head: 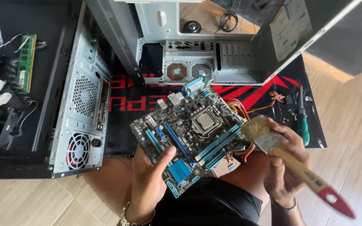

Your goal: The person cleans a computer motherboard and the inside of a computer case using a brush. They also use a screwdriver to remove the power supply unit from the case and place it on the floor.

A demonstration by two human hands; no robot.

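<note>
My left hand (149, 178) grips a dark computer motherboard (189, 132) by its near corner, thumb across the top, holding it tilted above my lap. The board has blue slots, a blue heatsink and a bare silver processor in its socket. My right hand (288, 167) holds a flat paintbrush (292, 161) with a wooden handle and red tip. Its pale bristles touch the board's right edge beside the long blue slots.
An open grey computer case (208, 52) lies ahead on a black and red mat (265, 90). A second case (80, 104) lies at left, with a green memory stick (26, 62) and loose cables. A green-handled screwdriver (303, 123) rests on the mat at right. Coloured wires (241, 111) trail behind the board.
</note>
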